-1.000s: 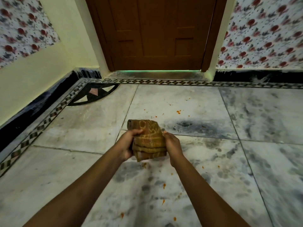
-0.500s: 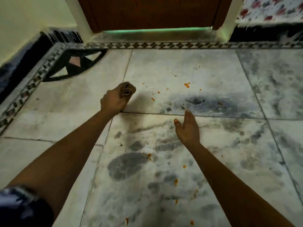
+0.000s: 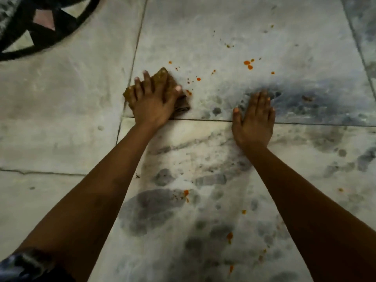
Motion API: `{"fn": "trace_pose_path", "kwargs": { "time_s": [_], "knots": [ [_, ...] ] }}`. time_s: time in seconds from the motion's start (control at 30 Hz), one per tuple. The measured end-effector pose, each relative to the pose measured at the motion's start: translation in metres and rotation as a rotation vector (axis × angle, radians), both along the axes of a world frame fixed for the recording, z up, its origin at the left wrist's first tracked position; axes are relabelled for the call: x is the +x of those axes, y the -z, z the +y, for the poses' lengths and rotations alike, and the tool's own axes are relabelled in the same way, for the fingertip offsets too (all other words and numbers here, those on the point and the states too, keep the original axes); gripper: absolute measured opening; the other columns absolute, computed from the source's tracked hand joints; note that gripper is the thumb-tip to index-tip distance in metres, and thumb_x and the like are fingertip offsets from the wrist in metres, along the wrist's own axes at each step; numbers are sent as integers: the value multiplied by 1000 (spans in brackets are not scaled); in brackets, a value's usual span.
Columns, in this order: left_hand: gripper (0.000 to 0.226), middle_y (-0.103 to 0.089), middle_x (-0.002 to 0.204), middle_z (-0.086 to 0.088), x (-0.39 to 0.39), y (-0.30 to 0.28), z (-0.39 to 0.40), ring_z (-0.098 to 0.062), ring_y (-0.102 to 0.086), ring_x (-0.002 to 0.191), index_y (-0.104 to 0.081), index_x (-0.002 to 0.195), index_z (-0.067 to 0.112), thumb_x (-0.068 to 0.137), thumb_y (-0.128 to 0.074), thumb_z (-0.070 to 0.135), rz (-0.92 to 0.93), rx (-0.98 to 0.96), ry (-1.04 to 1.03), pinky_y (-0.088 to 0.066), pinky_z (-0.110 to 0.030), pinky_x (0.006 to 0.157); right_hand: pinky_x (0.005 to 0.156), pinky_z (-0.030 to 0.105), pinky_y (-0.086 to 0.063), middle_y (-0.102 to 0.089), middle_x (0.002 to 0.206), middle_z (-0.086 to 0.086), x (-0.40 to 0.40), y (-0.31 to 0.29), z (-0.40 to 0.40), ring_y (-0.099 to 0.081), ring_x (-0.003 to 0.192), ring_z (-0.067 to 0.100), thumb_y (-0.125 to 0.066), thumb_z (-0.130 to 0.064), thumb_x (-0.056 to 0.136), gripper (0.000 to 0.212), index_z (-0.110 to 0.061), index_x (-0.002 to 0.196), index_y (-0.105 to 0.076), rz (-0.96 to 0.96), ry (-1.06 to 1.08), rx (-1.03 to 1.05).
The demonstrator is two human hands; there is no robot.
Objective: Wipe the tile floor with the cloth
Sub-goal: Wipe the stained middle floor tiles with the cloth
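Left hand (image 3: 151, 104), fingers spread, is pressing the cloth (image 3: 162, 77) onto the tile floor (image 3: 61, 108). Right hand (image 3: 253, 121) is lying flat alongside.

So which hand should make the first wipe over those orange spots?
Left. The left hand presses the cloth flat on the tile floor, orange spots just beside it. The right hand lies flat on bare tile, holding nothing, probably bracing.

Indoor room, likely home. Marble-look tile floor (image 3: 61, 98): large grey-veined slabs, thin dark grout joints (image 3: 139, 33). Black-and-pink decorative inlay (image 3: 43, 19) at floor's top-left corner. Orange specks (image 3: 248, 65) scattered, dark smudges on slabs.
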State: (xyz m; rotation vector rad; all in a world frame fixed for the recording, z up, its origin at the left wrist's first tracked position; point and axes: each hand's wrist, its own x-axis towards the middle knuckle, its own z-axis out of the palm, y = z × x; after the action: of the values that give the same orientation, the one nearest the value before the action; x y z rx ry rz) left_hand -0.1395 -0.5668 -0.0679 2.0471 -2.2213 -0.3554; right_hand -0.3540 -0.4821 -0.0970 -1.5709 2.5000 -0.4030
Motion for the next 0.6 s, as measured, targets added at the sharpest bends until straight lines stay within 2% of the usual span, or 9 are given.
{"fn": "trace_pose_path", "kwargs": {
  "time_s": [0.13,0.3,0.37,0.5,0.6],
  "knots": [
    [66,-7,159,-9,-8,12,-33,-33,-5,145,-10,149,31,92,-22,62,-209,-74,-51,-2,-54,114,116,38,-1,-11,157,15,4,8,-3,-10,145,26,-19,-45,91,71,-3,149,-14,77,23,2],
    [66,-6,159,-9,-36,5,-102,-33,-4,145,-6,151,25,94,-17,59,-219,-30,-78,-3,-57,114,116,39,-3,-15,156,16,5,8,-4,-13,145,27,-23,-44,90,71,-4,148,-17,84,33,-14],
    [66,-6,159,-7,-51,4,-109,-32,-3,145,-6,151,25,95,-16,57,-220,-16,-4,0,-57,113,116,39,-3,-15,156,15,5,8,-4,-13,145,27,-23,-44,91,71,-4,148,-16,89,35,-12],
    [64,-8,159,2,-38,12,-65,-28,-5,146,-7,149,35,90,-14,62,-213,-81,325,2,-55,114,116,39,-3,-15,156,15,5,6,-4,-13,145,27,-24,-44,92,69,-5,148,-17,83,40,-12],
    [63,-10,159,3,-2,12,-67,-27,-7,146,-9,148,38,90,-18,62,-201,-56,342,1,-54,115,116,37,-1,-14,157,14,5,6,-4,-12,145,26,-24,-44,92,69,-6,149,-16,88,42,0]
  ]
}}
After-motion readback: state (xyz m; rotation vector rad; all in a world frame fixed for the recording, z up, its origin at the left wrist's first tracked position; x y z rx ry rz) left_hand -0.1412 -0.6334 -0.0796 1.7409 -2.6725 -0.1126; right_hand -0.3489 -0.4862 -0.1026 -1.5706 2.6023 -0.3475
